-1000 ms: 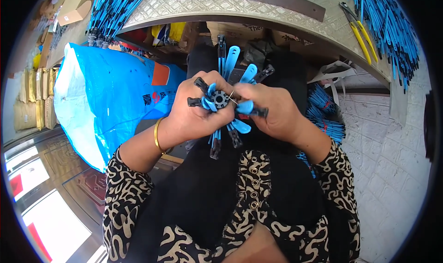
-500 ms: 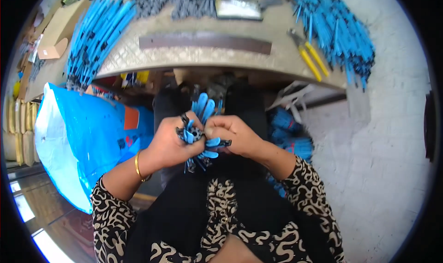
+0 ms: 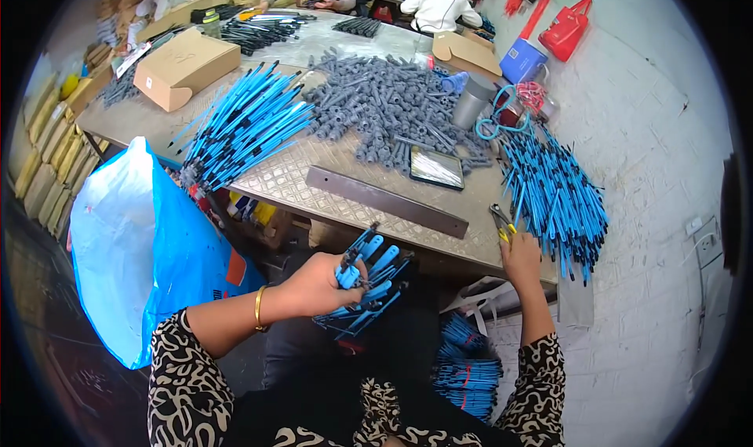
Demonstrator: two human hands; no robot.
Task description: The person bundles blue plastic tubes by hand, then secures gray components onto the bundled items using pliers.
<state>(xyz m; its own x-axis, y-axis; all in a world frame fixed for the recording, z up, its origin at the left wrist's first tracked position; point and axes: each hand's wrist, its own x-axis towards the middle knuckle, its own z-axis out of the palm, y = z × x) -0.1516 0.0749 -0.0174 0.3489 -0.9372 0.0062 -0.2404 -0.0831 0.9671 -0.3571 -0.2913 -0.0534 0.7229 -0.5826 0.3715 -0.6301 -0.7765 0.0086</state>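
Observation:
My left hand point(image 3: 318, 286) is closed around a bundle of slim blue strips with black ends point(image 3: 380, 278), held over my lap in front of the table's near edge. At the right end of the table, my right hand point(image 3: 522, 260) has its fingers on the yellow handles of a pair of pliers point(image 3: 507, 230). The pliers' metal jaws point away from me, and my fingers hide most of the handles. Just right of that hand lies a large heap of similar blue strips point(image 3: 561, 200).
On the table point(image 3: 267, 182) are a dark metal bar point(image 3: 384, 201), a pile of grey plastic tubes point(image 3: 376, 106), more blue strips point(image 3: 247, 125) and a cardboard box point(image 3: 187, 67). A blue sack point(image 3: 176, 243) stands at left; tied bundles point(image 3: 468, 376) lie low at right. Two people sit across the table.
My right hand has left the bundle and moved right to the pliers on the table. My left hand still holds the bundle. The view has tilted up, showing more of the table.

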